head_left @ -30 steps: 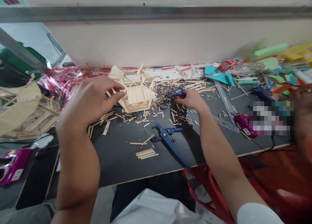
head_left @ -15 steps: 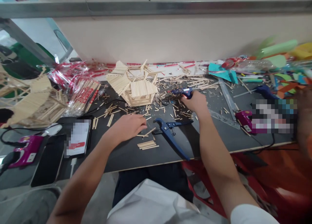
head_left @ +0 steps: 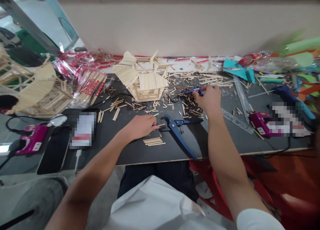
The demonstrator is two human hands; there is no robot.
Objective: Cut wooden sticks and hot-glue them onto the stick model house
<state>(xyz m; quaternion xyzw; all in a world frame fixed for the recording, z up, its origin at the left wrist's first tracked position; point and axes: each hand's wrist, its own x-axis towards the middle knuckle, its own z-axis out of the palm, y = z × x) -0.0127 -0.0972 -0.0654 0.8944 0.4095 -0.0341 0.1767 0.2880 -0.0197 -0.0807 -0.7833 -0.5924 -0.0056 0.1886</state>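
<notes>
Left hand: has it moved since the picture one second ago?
Yes. Judged against the cutter, the left hand has moved right and toward the person, from beside the stick model to just left of the cutter's head.

Wears a white shirt (head_left: pixel 150 203) — with a short sleeve (head_left: pixel 257 218) well behind the grip of the right hand (head_left: pixel 210 98) — and dark bottoms (head_left: pixel 157 173).

– Lit well?
– Moderately, with dark shadow beside the blue cutter (head_left: pixel 179 136); glinting off plastic wrappers (head_left: pixel 68 68).
– Sharp?
– Softish around the glue gun (head_left: pixel 193 90), stretched toward the edges, pixelated over the phone screen (head_left: pixel 83 128).
</notes>
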